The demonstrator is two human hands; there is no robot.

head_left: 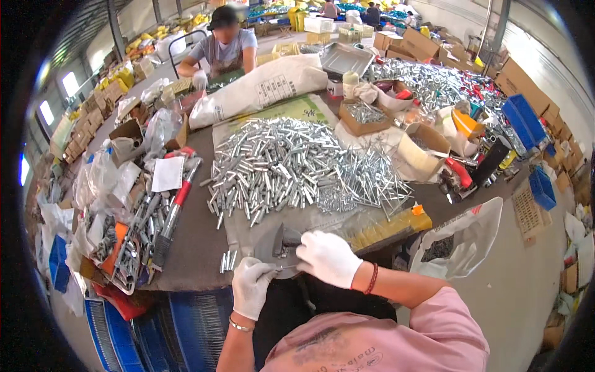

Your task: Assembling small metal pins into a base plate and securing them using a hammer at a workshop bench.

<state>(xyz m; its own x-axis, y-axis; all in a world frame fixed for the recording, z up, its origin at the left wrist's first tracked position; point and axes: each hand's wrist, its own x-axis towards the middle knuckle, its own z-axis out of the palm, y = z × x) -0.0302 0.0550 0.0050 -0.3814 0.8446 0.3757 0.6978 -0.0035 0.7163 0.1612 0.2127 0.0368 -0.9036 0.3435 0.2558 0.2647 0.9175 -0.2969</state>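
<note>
Your surface (192, 242) is dark and crowded. A large heap of short silver metal tubes (273, 164) covers its middle, with a tangle of thin metal pins (372, 177) touching the heap's right side. A long white sack (260, 87) lies toward the far edge. At the near edge sits a small grey metal jig (282, 242). Your right hand (328, 257), gloved white, rests against it, fingers curled; what they grip is hidden. Your left hand (251, 286), also gloved, pinches a thin metal pin (286, 266) just beside the jig. A few loose tubes (227, 260) stand near your left hand.
</note>
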